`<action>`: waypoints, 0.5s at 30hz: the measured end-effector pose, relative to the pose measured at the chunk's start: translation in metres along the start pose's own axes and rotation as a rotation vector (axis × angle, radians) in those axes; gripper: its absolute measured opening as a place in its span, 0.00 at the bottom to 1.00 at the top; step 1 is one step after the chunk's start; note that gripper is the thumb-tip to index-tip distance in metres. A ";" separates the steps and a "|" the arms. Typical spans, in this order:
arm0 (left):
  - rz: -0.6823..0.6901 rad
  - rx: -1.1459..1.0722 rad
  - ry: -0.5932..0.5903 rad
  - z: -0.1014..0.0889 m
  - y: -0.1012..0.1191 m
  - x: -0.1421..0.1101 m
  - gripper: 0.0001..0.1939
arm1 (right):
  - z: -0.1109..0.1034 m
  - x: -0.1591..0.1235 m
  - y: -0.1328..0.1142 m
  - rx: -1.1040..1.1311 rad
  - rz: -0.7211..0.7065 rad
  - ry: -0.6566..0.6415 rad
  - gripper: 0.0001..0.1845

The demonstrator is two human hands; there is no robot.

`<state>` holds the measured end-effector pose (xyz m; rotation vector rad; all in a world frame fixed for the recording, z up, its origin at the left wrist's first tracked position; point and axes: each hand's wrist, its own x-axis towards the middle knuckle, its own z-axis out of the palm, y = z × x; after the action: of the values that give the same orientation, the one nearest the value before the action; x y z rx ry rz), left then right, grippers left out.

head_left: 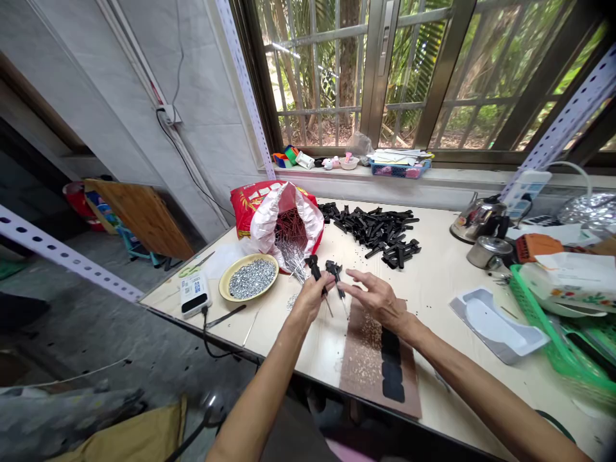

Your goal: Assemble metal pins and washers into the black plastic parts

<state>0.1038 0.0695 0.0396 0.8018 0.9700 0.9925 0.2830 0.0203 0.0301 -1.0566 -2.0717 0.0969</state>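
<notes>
From my remote view over a pale wooden tabletop [308,343], I see both bare hands working near its front edge. The left hand [315,296] is closed in a pinch, its thumb and fingers gripping a black plastic clip-like piece [314,267] from which a thin dark metal rod points downward. The right hand [378,296] is partly open with its fingers extended; its fingertips reach a second black plastic piece [333,272], just beside the first and fitted with a paler rod, though I cannot tell which hand bears that piece's weight. Beneath the right hand I make out a flat brown board [359,375], which carries scattered tan granules [366,333] and a row of black rounded squares [392,369] along its right side. Beyond the hands, a loose heap of black plastic parts [380,228] lies toward the wall. To its left, a red printed sack with a whitish lining [257,202] lies open toward me, showing reddish-brown metal rods [290,228] and silver rods [293,255] at its mouth. A shallow yellow bowl [222,284] holds many small silver metal pieces [251,279]; to its left I note a white rectangular device with a black panel [195,294]. At right stand a shiny steel kettle [476,218], a small lidded steel pot [489,252] and a green plastic basket [541,333], with a whitish shaped tray [495,321] near the basket.
</notes>
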 end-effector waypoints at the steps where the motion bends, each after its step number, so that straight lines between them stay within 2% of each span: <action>1: -0.056 -0.031 -0.037 0.002 0.006 -0.006 0.11 | -0.002 -0.001 -0.003 -0.005 -0.074 -0.061 0.21; 3: -0.250 -0.129 -0.165 0.008 0.014 -0.020 0.09 | -0.004 -0.003 -0.010 -0.008 -0.199 -0.159 0.21; 5: -0.404 -0.210 -0.262 0.017 0.014 -0.037 0.11 | -0.006 -0.007 -0.017 -0.013 -0.291 -0.196 0.21; 8: -0.445 -0.182 -0.330 0.022 0.002 -0.060 0.21 | -0.012 -0.014 -0.029 -0.009 -0.377 -0.157 0.21; 10: -0.364 -0.008 -0.310 0.012 -0.010 -0.070 0.30 | -0.021 -0.019 -0.038 0.010 -0.364 -0.041 0.21; 12: -0.134 0.305 -0.150 -0.012 -0.020 -0.072 0.29 | -0.031 -0.025 -0.046 0.046 -0.294 0.144 0.22; 14: 0.199 0.730 0.232 -0.044 -0.024 -0.068 0.18 | -0.039 -0.031 -0.053 0.090 -0.152 0.312 0.24; 15: 0.325 0.930 0.372 -0.060 -0.025 -0.064 0.15 | -0.042 -0.035 -0.055 0.118 -0.050 0.355 0.26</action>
<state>0.0416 0.0078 0.0139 1.6173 1.7048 0.9665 0.2871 -0.0520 0.0585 -0.8791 -1.7481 0.0049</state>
